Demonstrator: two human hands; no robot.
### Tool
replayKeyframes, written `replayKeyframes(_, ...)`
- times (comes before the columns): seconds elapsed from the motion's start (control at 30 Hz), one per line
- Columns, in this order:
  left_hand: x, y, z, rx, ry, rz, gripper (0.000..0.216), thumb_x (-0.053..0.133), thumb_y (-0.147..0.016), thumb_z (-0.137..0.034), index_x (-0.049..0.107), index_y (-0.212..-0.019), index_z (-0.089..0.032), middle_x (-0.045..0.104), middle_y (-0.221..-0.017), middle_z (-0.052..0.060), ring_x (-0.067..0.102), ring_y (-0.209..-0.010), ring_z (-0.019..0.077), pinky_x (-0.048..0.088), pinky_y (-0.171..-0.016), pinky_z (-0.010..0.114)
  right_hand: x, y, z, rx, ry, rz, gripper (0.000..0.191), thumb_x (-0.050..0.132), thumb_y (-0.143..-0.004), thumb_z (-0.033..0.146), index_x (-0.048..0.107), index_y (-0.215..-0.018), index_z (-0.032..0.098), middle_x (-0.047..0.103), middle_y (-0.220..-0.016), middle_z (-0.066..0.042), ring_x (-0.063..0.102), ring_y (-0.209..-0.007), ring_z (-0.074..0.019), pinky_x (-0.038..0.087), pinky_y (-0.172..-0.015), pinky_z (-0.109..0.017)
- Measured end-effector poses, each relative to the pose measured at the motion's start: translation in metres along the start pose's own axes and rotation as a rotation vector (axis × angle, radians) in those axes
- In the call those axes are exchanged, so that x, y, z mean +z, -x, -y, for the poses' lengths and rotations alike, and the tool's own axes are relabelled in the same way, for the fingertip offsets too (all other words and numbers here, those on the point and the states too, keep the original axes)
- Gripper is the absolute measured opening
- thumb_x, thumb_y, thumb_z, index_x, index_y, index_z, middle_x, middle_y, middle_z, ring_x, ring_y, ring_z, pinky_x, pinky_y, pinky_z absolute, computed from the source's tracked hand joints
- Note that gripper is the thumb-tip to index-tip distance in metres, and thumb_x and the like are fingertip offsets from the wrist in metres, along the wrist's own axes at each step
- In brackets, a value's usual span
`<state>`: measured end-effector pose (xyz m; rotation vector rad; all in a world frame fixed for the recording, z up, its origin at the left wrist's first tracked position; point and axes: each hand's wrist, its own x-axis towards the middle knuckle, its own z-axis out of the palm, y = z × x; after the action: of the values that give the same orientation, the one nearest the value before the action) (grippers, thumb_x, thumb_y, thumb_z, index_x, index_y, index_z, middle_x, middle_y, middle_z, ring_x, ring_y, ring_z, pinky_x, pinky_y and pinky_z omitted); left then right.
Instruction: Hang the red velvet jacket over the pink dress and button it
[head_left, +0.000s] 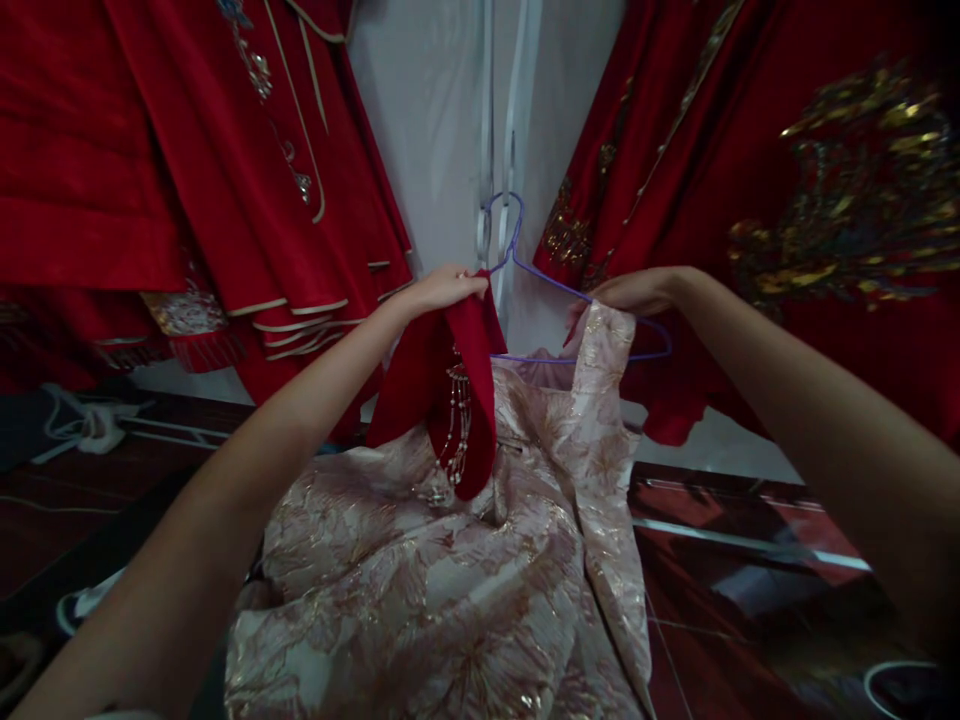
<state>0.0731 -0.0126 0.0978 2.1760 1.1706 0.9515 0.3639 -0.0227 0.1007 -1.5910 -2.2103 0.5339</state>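
A blue-purple wire hanger (551, 280) hangs by its hook at a white rail. Near the hanger's left shoulder, my left hand (450, 288) is closed on the top of a red garment piece (469, 430) with a beaded tassel. On the right side, my right hand (630, 288) is closed at the shoulder strap of a pale pink-gold brocade dress (480, 590); its fingers are partly hidden behind the strap. That strap lies over the hanger's right arm, and the dress spreads down toward me. The red piece drapes over the dress's left shoulder area.
Red garments with gold trim (172, 150) hang at the left. Another red garment with gold embroidery (862, 190) hangs at the right. A white vertical rail (487, 110) runs between them. Dark red floor (705, 620) shows below, with a white metal bar (750, 545) across it.
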Motion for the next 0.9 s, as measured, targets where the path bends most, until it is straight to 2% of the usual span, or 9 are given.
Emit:
replayKeyframes(0.1, -0.008, 0.004, 0.018, -0.035, -0.064, 0.107, 0.015, 0.055, -0.063, -0.024, 0.058, -0.053, -0.013, 0.046, -0.045, -0.001, 0.038, -0.041, 0.0071, 0.028, -0.044, 0.022, 0.01, -0.02, 0.018, 0.042, -0.006, 0.093, 0.032, 0.067, -0.065, 0.054, 0.065, -0.075, 0.023, 0.066, -0.07, -0.004, 0.063, -0.072, -0.0219, 0.051, -0.062, -0.036)
replayKeyframes(0.2, -0.01, 0.008, 0.03, -0.053, 0.011, 0.079, 0.013, 0.054, -0.062, -0.023, 0.057, -0.053, -0.014, 0.049, -0.047, 0.0, 0.041, -0.044, 0.0085, 0.031, -0.045, 0.023, 0.032, -0.029, 0.033, -0.019, -0.074, 0.161, 0.034, 0.065, -0.068, 0.054, 0.066, -0.078, 0.022, 0.067, -0.078, -0.004, 0.064, -0.081, -0.0227, 0.053, -0.065, -0.035)
replayKeyframes(0.33, -0.012, 0.014, 0.04, -0.141, 0.237, 0.064, 0.012, 0.057, -0.06, -0.025, 0.056, -0.056, -0.014, 0.054, -0.052, 0.002, 0.045, -0.046, 0.0105, 0.038, -0.05, 0.025, 0.055, -0.033, 0.036, -0.097, -0.135, 0.25, 0.03, 0.065, -0.069, 0.05, 0.067, -0.083, 0.023, 0.068, -0.084, -0.004, 0.064, -0.087, -0.0205, 0.052, -0.066, -0.033)
replayKeyframes(0.43, -0.015, 0.018, 0.042, -0.201, 0.371, 0.073, 0.013, 0.06, -0.059, -0.026, 0.056, -0.06, -0.014, 0.056, -0.055, 0.003, 0.05, -0.049, 0.0122, 0.044, -0.053, 0.027, 0.062, -0.037, 0.032, -0.114, -0.211, 0.424, 0.028, 0.059, -0.074, 0.047, 0.067, -0.087, 0.024, 0.068, -0.088, -0.005, 0.064, -0.088, -0.0186, 0.052, -0.067, -0.033)
replayKeyframes(0.5, -0.017, 0.02, 0.043, -0.203, 0.406, 0.038, 0.014, 0.061, -0.059, -0.026, 0.058, -0.065, -0.014, 0.057, -0.056, 0.003, 0.054, -0.053, 0.0142, 0.047, -0.057, 0.029, 0.064, -0.04, 0.031, -0.064, -0.221, 0.505, 0.028, 0.053, -0.078, 0.046, 0.068, -0.086, 0.024, 0.068, -0.091, -0.006, 0.064, -0.09, -0.0179, 0.052, -0.068, -0.033)
replayKeyframes(0.6, -0.02, 0.022, 0.044, -0.187, 0.434, 0.002, 0.016, 0.061, -0.059, -0.026, 0.059, -0.07, -0.014, 0.059, -0.059, 0.002, 0.059, -0.059, 0.0165, 0.051, -0.061, 0.03, 0.068, -0.041, 0.032, 0.006, -0.183, 0.405, 0.026, 0.053, -0.08, 0.043, 0.068, -0.085, 0.022, 0.068, -0.092, -0.007, 0.064, -0.089, -0.017, 0.051, -0.068, -0.032)
replayKeyframes(0.67, -0.021, 0.021, 0.046, -0.182, 0.465, 0.013, 0.017, 0.06, -0.06, -0.026, 0.06, -0.071, -0.014, 0.06, -0.061, 0.002, 0.06, -0.061, 0.0165, 0.052, -0.062, 0.03, 0.071, -0.039, 0.035, 0.0, -0.174, 0.337, 0.024, 0.055, -0.08, 0.039, 0.068, -0.086, 0.021, 0.068, -0.091, -0.008, 0.064, -0.087, -0.0164, 0.05, -0.067, -0.031)
replayKeyframes(0.83, -0.023, 0.017, 0.051, -0.164, 0.513, 0.057, 0.016, 0.059, -0.06, -0.026, 0.06, -0.069, -0.013, 0.061, -0.062, 0.002, 0.058, -0.057, 0.0147, 0.051, -0.06, 0.029, 0.073, -0.032, 0.044, -0.043, -0.241, 0.505, 0.031, 0.043, -0.087, 0.038, 0.068, -0.091, 0.019, 0.067, -0.089, -0.01, 0.063, -0.085, -0.0158, 0.049, -0.067, -0.032)
replayKeyframes(0.9, -0.021, 0.015, 0.051, -0.145, 0.473, 0.033, 0.015, 0.06, -0.059, -0.026, 0.06, -0.067, -0.013, 0.06, -0.059, 0.003, 0.058, -0.057, 0.0154, 0.05, -0.059, 0.029, 0.073, -0.031, 0.046, -0.06, -0.236, 0.474, 0.034, 0.043, -0.087, 0.041, 0.068, -0.089, 0.019, 0.067, -0.086, -0.011, 0.063, -0.083, -0.017, 0.049, -0.067, -0.033)
